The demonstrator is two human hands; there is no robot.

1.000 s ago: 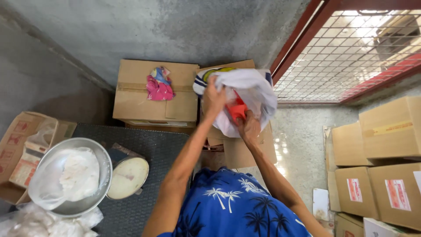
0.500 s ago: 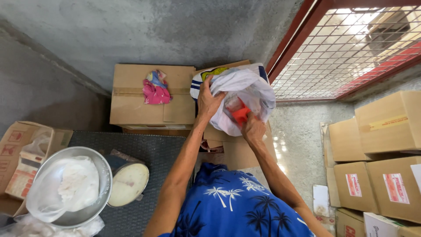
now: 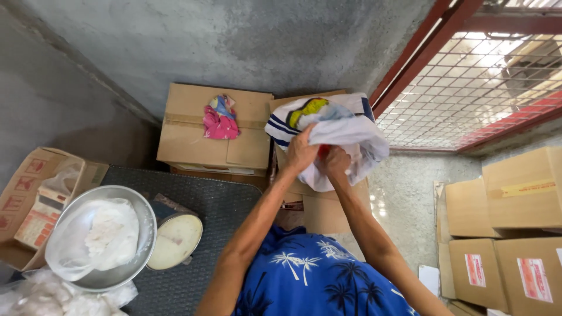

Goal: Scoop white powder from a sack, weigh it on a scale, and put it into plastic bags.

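A white plastic sack (image 3: 345, 137) with blue stripes and a yellow-green print rests on a cardboard box (image 3: 319, 205) in front of me. My left hand (image 3: 300, 151) grips the sack's gathered mouth from the left. Beside it, my right hand (image 3: 338, 161) holds the same gathered plastic. A sliver of something red (image 3: 322, 150) shows between the two hands. Both arms reach forward over my blue palm-print shirt (image 3: 316, 281).
A closed cardboard box (image 3: 193, 137) with a pink cloth (image 3: 219, 120) on it stands by the grey wall. At left, a metal bowl (image 3: 143, 225) holding a plastic bag of white powder sits on a scale with a round dial (image 3: 175, 240). Stacked boxes (image 3: 515, 228) stand at right under a red mesh grille (image 3: 468, 76).
My hands have drawn together and bunched the sack's mouth, hiding most of the red thing inside. The view has shifted slightly.
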